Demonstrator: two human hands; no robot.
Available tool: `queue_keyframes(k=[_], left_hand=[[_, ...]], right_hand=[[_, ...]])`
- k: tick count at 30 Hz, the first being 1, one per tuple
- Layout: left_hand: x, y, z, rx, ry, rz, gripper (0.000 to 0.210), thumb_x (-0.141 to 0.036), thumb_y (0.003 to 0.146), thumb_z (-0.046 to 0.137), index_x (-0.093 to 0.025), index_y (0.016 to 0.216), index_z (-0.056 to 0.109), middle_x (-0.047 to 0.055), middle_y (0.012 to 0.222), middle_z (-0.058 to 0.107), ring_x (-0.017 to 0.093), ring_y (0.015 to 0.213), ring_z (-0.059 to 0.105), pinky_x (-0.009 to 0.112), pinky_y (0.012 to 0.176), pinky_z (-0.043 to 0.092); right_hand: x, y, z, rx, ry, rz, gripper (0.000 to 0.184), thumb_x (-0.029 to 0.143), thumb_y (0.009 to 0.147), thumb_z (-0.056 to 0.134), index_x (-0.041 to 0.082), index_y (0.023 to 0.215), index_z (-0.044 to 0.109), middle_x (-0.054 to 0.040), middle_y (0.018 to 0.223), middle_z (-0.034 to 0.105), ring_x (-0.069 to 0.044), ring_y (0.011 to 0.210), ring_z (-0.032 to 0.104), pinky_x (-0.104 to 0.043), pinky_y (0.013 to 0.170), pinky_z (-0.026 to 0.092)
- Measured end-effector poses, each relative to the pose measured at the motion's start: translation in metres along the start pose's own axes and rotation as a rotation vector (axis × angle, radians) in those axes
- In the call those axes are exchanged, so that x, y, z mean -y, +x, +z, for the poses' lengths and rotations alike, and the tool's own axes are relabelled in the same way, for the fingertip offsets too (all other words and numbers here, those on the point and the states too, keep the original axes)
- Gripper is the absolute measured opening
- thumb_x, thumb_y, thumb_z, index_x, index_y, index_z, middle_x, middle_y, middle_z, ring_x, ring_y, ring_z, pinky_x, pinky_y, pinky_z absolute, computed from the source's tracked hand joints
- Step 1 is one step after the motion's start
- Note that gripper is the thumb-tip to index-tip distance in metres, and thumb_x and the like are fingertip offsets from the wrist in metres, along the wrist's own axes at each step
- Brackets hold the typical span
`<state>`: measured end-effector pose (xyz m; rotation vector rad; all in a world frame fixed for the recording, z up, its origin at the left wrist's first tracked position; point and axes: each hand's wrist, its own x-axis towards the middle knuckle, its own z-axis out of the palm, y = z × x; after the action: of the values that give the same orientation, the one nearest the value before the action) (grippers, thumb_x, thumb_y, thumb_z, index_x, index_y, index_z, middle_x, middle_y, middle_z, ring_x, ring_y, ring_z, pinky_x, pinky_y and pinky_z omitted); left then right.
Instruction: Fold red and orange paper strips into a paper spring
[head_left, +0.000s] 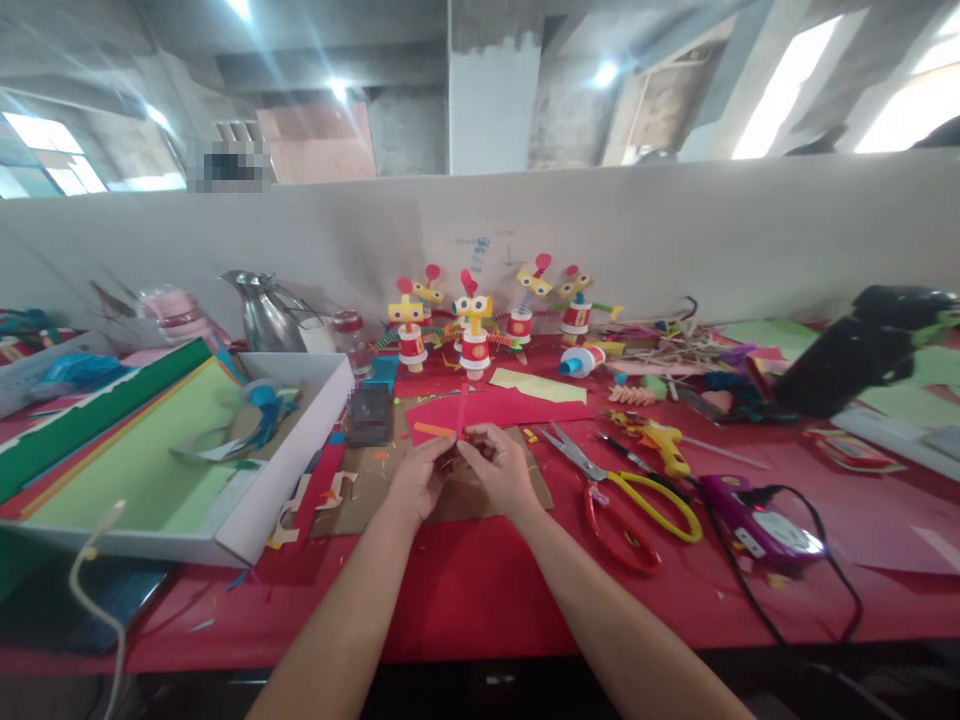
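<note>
Close in, my forearms spanned the front of the red-covered counter (450, 590), and my left hand (420, 478) and right hand (504, 472) met above it, presumably so each could steady the other. The fingers of both were closed in a pinch: the left ones at the inner end of an orange paper strip (433, 430), the right ones at the foot of a red paper strip (463, 405), though I could not tell how the layers overlapped under my thumbs. Gripped there, the orange strip pointed leftward and the red one away from me, probably to hold them square to each other. Below was brown cardboard (360, 505), which likely shielded the covering from glue and cuts. To my right, the scissors (596, 472) lay with blades parted and handles toward me, handy for picking up; past them were a purple device (739, 510) with a black cable and a yellow glue gun (667, 448). On my left, a white box (300, 450) held coloured sheets together. Farther off lay a red sheet (510, 408), and behind it stood paper-cup figures (475, 350), perhaps set back to spare working room, near a steel jug (268, 315) and before a white partition (675, 230).
</note>
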<state>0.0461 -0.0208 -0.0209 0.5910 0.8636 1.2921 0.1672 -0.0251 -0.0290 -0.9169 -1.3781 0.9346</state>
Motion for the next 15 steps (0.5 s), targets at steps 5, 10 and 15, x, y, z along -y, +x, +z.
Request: queue_keyframes(k=[5, 10, 15], left_hand=[[0.0010, -0.0047, 0.0058, 0.047, 0.057, 0.048, 0.020, -0.030, 0.052, 0.078, -0.014, 0.059, 0.066, 0.002, 0.059, 0.064, 0.013, 0.059, 0.057, 0.026, 0.063, 0.043], [0.0060, -0.0051, 0.0048, 0.031, 0.203, 0.192, 0.022, -0.036, 0.059, 0.073, -0.016, 0.057, 0.066, 0.000, 0.053, 0.060, 0.013, 0.058, 0.055, 0.026, 0.062, 0.042], [0.0070, -0.0046, 0.0007, -0.010, 0.401, 0.285, 0.024, -0.040, 0.062, 0.070, -0.016, 0.062, 0.070, 0.003, 0.063, 0.066, 0.018, 0.071, 0.059, 0.028, 0.068, 0.043]], right_hand=[[-0.0002, 0.0010, -0.0006, -0.016, -0.064, 0.001, 0.016, 0.037, 0.076, 0.058, 0.021, 0.081, 0.057, 0.0003, 0.068, 0.059, -0.014, 0.060, 0.055, -0.025, 0.057, 0.044], [0.0026, 0.0028, -0.0019, 0.005, -0.020, -0.002, 0.016, 0.038, 0.075, 0.057, 0.022, 0.076, 0.053, 0.0007, 0.070, 0.059, -0.015, 0.062, 0.055, -0.025, 0.060, 0.044], [0.0043, 0.0022, -0.0026, -0.070, -0.142, -0.020, 0.020, 0.043, 0.076, 0.057, 0.023, 0.074, 0.057, -0.0009, 0.069, 0.061, -0.016, 0.063, 0.055, -0.026, 0.061, 0.043]])
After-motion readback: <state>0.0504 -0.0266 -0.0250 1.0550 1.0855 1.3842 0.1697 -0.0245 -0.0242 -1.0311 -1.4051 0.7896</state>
